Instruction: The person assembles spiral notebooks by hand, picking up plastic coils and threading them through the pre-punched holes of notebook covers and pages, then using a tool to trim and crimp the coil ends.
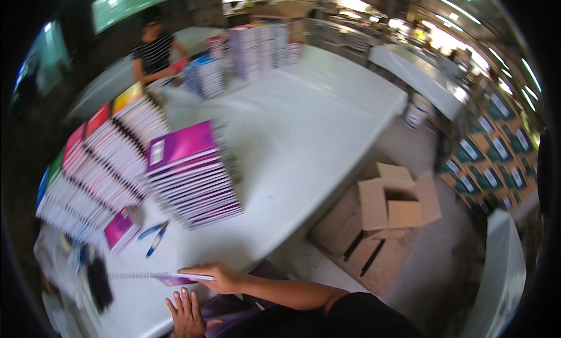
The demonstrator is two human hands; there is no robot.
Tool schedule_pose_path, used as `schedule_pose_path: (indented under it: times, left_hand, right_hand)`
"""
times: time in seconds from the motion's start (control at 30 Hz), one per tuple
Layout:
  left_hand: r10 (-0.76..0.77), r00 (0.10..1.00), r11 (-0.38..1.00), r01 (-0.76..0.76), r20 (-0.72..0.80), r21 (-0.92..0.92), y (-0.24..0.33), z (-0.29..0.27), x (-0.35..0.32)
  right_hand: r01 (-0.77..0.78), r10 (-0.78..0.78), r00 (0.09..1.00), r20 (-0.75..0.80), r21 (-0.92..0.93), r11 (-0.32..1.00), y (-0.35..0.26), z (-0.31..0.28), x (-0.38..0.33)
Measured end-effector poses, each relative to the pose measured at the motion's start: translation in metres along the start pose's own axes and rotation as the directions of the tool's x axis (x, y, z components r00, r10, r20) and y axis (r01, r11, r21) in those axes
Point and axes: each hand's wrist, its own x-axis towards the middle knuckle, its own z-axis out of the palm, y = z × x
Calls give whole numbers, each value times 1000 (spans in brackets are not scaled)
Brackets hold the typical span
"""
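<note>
table: right hand pinching notebook

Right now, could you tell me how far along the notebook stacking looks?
Done: a tall purple notebook stack and a long leaning row stand on the white table. In hand: the right hand holds one spiral notebook; the left hand rests flat. How many remain is unclear.

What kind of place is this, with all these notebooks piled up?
Probably a notebook packing or binding workshop. Tall stacks of spiral notebooks cover a long white table, open cardboard boxes sit on the floor, and packed cartons are stacked at the right. The right hand holds one notebook.
</note>
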Motion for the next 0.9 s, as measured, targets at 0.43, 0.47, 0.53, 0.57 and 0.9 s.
schedule_pose_path:
  times: [0.43,0.47,0.53,0.57,0.9]
  left_hand:
    - [-10,843,998,43,-537,50,-15,32,-6]
    - [-27,882,999,9,-470,-40,-9,40,-9]
    - [-27,930,979,-49,-365,-198,-10,46,0]
    - [-17,950,958,-73,-311,-276,-11,47,3]
    - [253,868,951,-304,-427,-55,17,68,-11]
  right_hand:
    - [269,-217,953,211,-264,926,3,20,0]
    - [278,-227,954,194,-296,914,5,25,-6]
    - [261,-218,963,160,-335,905,5,25,-5]
    - [216,-179,974,140,-333,918,2,21,-7]
    - [217,-168,972,166,-342,914,2,15,-1]
